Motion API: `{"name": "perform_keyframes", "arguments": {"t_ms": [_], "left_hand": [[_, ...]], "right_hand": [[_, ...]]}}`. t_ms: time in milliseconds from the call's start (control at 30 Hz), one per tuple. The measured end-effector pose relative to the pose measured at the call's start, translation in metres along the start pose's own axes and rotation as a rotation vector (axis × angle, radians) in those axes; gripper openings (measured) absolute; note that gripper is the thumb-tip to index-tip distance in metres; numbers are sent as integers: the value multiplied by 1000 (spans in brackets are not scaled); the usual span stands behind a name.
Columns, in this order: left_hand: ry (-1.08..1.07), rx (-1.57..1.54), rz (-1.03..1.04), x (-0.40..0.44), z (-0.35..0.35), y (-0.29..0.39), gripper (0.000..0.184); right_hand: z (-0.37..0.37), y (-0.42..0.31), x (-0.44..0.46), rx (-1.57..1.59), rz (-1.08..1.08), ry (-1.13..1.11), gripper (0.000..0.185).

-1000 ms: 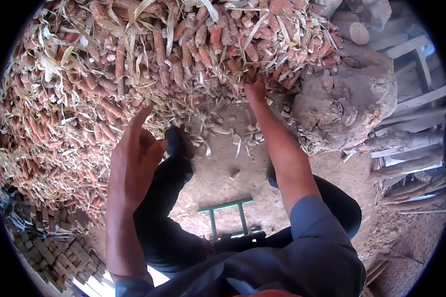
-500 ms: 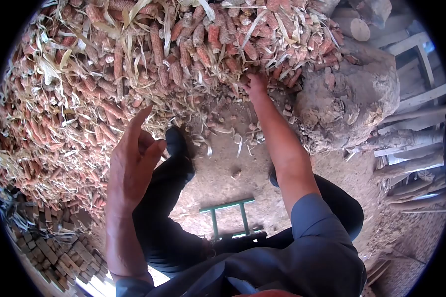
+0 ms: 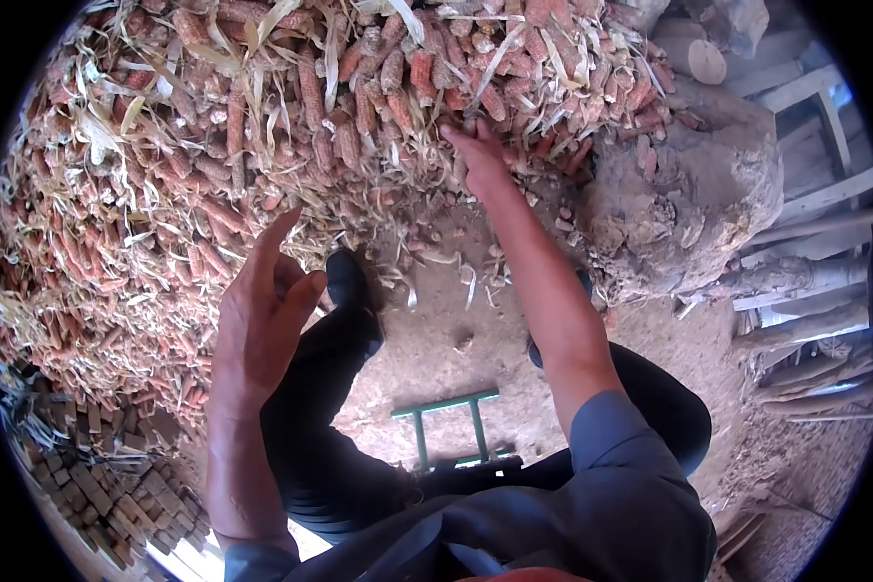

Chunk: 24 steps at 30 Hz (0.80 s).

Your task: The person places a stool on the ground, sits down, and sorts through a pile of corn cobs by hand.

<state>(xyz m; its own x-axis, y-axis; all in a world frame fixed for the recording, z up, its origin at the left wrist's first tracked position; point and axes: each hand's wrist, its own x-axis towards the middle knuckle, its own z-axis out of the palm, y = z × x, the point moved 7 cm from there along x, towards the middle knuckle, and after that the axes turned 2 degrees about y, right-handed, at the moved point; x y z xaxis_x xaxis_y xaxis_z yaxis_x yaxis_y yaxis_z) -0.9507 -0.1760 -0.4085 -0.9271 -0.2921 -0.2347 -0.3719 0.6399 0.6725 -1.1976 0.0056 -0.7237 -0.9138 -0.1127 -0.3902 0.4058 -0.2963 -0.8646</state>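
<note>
Heap of corn cobs and husks (image 3: 97, 242) is spreading along the top and left; probably sitting loose, liable to slump if pulled low; bare earthen floor (image 3: 417, 359) is running up to its edge, carrying scraps; rough block (image 3: 679, 194) is standing at its right, poles (image 3: 815, 330) lying beyond; green frame (image 3: 443, 404) is showing near the body; left grip (image 3: 262, 310) is hovering, index finger extended, thumb apart, nothing visible in it; right grip (image 3: 480, 160) is lying at the heap's near edge, whether pinching anything I cannot tell; single cob (image 3: 492, 102) just beyond is looking light, stiff, rough, hardly slippery; its middle is offering the best hold.
</note>
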Motion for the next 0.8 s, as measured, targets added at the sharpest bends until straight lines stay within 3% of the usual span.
{"name": "perform_keyframes", "arguments": {"t_ms": [67,167,233,367,467,600,667,700,733,800], "left_hand": [[1,-13,-4,0,0,1,59],[-4,-16,-8,1,2,-2,59],[-7,-10,-5,2,3,-2,59],[-7,10,-27,2,2,-3,59],[0,4,-28,1,2,-4,59],[-1,9,-48,1,3,-4,59],[-7,-3,-34,0,3,-5,59],[-13,-14,-19,0,4,-5,60],[-14,-15,-22,0,4,-5,60],[-8,30,-18,1,2,-5,58]], "right_hand": [[2,17,21,-38,26,-79,72],[-10,50,55,-204,-120,-3,60],[1,26,25,-171,-103,-125,52],[-2,12,-17,-32,-90,-139,50],[-18,17,-41,-35,34,-70,40],[-45,39,-64,-142,78,-126,48],[-70,57,-72,-311,107,-8,49],[-86,75,-66,-403,103,-27,76],[-99,83,-68,-404,105,-28,76],[-106,67,-87,-807,-282,-88,77]]}}
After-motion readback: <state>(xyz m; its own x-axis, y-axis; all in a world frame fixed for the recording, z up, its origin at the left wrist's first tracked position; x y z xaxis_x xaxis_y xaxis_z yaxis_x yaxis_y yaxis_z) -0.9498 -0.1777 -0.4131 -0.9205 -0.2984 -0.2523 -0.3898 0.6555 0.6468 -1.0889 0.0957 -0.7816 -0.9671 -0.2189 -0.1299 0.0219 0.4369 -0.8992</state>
